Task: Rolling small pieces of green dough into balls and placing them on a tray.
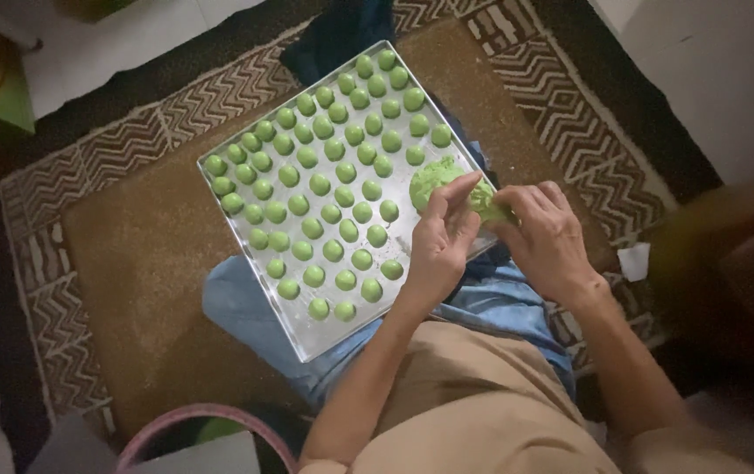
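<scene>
Pinching looks to be the step in hand: our left hand (438, 241) and right hand (545, 235) both close fingers on the green dough lump (447, 180) at the metal tray's (324, 338) right edge, beside rows of green balls (324, 184).

1 head view, looking steeply down, close over lap and tray (245, 254)

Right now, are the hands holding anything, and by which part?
Both hands pinch at the green dough lump on the tray's right edge: left hand fingers on its near side, right hand fingers gripping a pulled-off end.
</scene>
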